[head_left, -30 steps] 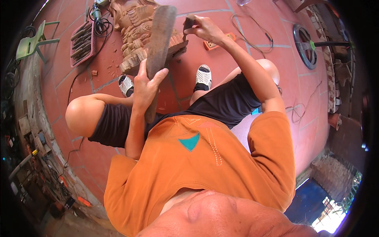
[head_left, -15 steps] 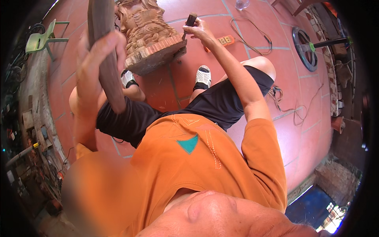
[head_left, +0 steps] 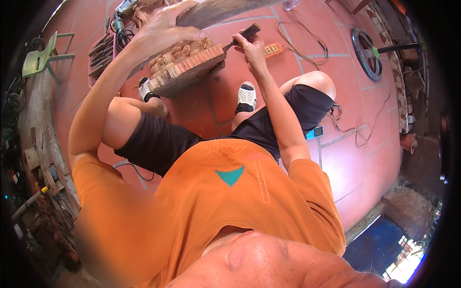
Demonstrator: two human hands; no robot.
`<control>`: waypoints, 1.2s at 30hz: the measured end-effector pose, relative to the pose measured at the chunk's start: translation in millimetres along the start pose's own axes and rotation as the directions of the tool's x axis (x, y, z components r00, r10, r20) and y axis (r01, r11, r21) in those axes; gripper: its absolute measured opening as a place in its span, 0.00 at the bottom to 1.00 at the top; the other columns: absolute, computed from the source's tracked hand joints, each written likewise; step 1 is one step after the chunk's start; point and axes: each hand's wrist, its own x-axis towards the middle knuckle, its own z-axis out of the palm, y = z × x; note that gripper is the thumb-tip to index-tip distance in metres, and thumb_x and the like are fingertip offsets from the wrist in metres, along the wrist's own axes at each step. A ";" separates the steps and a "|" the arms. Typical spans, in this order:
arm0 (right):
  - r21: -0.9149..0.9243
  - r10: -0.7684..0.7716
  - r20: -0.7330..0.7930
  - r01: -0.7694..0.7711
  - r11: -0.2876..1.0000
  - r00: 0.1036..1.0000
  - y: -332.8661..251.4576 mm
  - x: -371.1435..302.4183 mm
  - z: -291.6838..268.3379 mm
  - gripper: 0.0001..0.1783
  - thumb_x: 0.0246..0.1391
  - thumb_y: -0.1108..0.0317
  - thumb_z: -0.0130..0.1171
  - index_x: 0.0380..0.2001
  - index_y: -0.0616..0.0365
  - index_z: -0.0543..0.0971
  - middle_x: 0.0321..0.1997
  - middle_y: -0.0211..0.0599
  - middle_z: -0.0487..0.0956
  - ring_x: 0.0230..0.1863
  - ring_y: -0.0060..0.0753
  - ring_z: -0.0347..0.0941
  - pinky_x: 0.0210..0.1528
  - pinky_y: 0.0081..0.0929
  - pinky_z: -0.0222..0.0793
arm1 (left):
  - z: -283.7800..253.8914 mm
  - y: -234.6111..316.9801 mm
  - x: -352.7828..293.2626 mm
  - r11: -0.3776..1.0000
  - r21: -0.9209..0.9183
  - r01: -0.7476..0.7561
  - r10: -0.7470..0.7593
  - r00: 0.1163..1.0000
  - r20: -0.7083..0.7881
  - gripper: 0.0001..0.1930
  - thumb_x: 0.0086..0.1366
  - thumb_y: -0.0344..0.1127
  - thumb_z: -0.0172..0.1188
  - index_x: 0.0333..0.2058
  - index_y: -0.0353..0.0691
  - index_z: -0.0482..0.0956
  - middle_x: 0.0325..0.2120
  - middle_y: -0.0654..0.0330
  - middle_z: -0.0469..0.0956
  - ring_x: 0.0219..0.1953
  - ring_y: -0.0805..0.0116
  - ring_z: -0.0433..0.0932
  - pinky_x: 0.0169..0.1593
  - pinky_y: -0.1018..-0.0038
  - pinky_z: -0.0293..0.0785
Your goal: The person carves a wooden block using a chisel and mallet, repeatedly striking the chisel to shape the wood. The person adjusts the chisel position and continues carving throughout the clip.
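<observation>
A carved wooden sculpture (head_left: 187, 67) lies between my feet, its flat reddish base edge toward me. My right hand (head_left: 252, 52) is closed round a chisel (head_left: 250, 31) with a dark handle. Its blade slants down to the right end of the base edge. Above the carving, my left hand (head_left: 165, 30) grips a thick wooden mallet (head_left: 218, 13), held crosswise with its far end near the chisel handle. The mallet and my left hand hide much of the carving's upper part.
A tray of chisels (head_left: 102, 55) and a corded power tool (head_left: 118, 23) lie left of the carving. Right of it are an orange power strip (head_left: 272, 49) with its cable, a phone (head_left: 314, 133) and a ring-based stand (head_left: 367, 53). A green chair (head_left: 41, 60) stands far left.
My left hand has swung the mallet from upright at the left to crosswise above the carving. The chisel handle now leans further right. The chisel tray and phone have come into view.
</observation>
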 end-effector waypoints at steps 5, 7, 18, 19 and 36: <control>-0.025 -0.007 -0.019 0.007 1.000 1.000 1.9 1.0 0.0 0.17 0.59 0.66 0.67 0.48 0.61 0.76 0.41 0.35 0.82 0.41 0.28 0.82 0.41 0.28 0.80 | 1.6 -11.2 14.3 0.987 0.108 -0.116 0.124 0.990 -0.072 0.33 0.54 0.36 0.75 0.57 0.32 0.73 0.50 0.43 0.79 0.54 0.55 0.79 0.58 0.62 0.73; -0.026 -0.001 -0.020 0.000 1.000 1.000 1.5 0.3 -1.6 0.16 0.59 0.67 0.67 0.48 0.60 0.77 0.41 0.35 0.82 0.41 0.28 0.82 0.41 0.27 0.81 | 2.7 -15.9 17.7 0.994 0.049 -0.098 0.100 0.994 -0.044 0.35 0.54 0.37 0.75 0.58 0.32 0.73 0.49 0.43 0.80 0.54 0.54 0.79 0.58 0.62 0.74; -0.022 0.043 -0.022 -0.043 0.999 0.999 12.7 0.9 0.1 0.15 0.63 0.68 0.64 0.49 0.60 0.75 0.43 0.37 0.84 0.43 0.30 0.83 0.42 0.27 0.82 | 19.0 -25.9 28.0 0.994 0.084 -0.073 0.067 0.995 0.067 0.38 0.55 0.41 0.73 0.61 0.31 0.69 0.53 0.39 0.78 0.58 0.47 0.78 0.61 0.59 0.73; -0.046 0.044 -0.018 -0.045 0.998 0.999 12.2 0.8 0.3 0.14 0.64 0.68 0.63 0.50 0.59 0.75 0.44 0.39 0.84 0.45 0.31 0.83 0.43 0.28 0.83 | 19.4 -26.6 28.4 0.993 0.087 -0.079 0.073 0.995 0.068 0.38 0.55 0.41 0.73 0.62 0.31 0.69 0.53 0.39 0.78 0.58 0.47 0.78 0.61 0.60 0.73; -0.147 -0.010 -0.038 0.004 0.989 0.999 6.2 -0.9 7.3 0.14 0.59 0.68 0.67 0.44 0.63 0.78 0.39 0.36 0.83 0.39 0.27 0.82 0.37 0.27 0.81 | 11.7 -1.3 45.7 0.976 0.218 -0.030 -0.045 0.942 0.333 0.37 0.59 0.37 0.63 0.68 0.39 0.64 0.43 0.37 0.81 0.47 0.43 0.83 0.53 0.59 0.77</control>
